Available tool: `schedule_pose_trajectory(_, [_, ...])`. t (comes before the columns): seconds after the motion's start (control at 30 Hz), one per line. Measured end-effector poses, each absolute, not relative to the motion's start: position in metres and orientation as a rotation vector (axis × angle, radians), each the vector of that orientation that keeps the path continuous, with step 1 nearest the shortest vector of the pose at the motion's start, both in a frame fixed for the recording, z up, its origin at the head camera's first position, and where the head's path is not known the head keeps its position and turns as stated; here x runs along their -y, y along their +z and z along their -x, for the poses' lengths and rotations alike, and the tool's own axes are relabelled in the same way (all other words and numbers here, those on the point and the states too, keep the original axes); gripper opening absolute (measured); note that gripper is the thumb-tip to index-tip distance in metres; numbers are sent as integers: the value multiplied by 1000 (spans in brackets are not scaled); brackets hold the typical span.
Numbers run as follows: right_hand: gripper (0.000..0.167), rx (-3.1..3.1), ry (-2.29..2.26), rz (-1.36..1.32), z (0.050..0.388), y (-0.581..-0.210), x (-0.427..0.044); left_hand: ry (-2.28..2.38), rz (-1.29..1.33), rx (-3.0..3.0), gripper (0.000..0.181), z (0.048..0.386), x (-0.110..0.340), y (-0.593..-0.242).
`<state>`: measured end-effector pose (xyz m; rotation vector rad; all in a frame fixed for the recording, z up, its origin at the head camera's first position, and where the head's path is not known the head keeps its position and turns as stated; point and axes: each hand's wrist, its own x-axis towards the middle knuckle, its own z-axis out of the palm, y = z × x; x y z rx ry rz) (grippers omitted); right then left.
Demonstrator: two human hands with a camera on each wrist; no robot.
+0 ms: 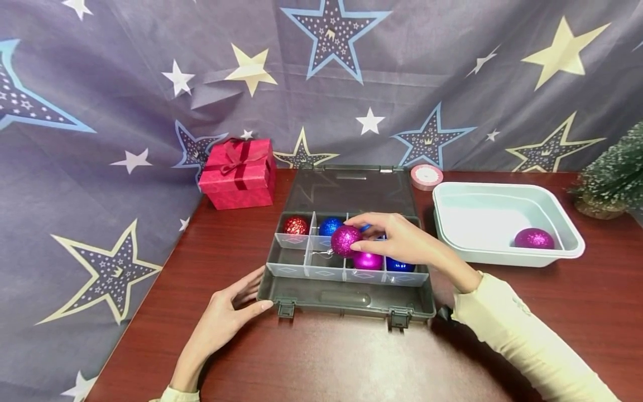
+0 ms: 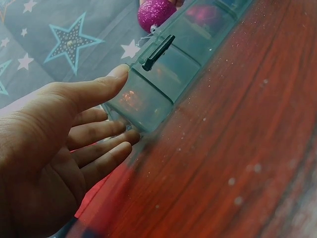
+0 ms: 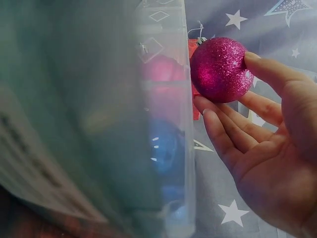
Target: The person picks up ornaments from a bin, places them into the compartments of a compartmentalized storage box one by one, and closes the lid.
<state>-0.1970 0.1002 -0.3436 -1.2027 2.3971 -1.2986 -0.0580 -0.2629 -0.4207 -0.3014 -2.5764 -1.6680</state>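
My right hand (image 1: 402, 237) pinches a glittery magenta Christmas ball (image 1: 346, 240) between thumb and fingers, above the compartments of a dark see-through organizer box (image 1: 346, 300). In the right wrist view the ball (image 3: 220, 69) shows its silver cap and a white string. My left hand (image 1: 226, 315) rests at the box's front left corner, fingers extended along the side and thumb on the edge. Inside the box are a red ball (image 1: 296, 226), a glittery blue ball (image 1: 330, 226), a shiny magenta ball (image 1: 368, 261) and a shiny blue ball (image 1: 400, 264). The right hand partly hides the back row.
The box's lid (image 1: 351, 190) lies open toward the backdrop. A pale tub (image 1: 502, 257) at right holds another glittery magenta ball (image 1: 534, 239). A red gift box (image 1: 238, 176) stands at back left, a ribbon roll (image 1: 427, 177) behind the tub, a small frosted tree (image 1: 615, 173) far right.
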Motion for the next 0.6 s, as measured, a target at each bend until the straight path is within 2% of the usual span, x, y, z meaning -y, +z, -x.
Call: schedule_pose_trajectory(0.6, [43, -2397, -1252, 1181, 200, -334, -93, -1667, 316, 2591, 65, 57, 263, -419])
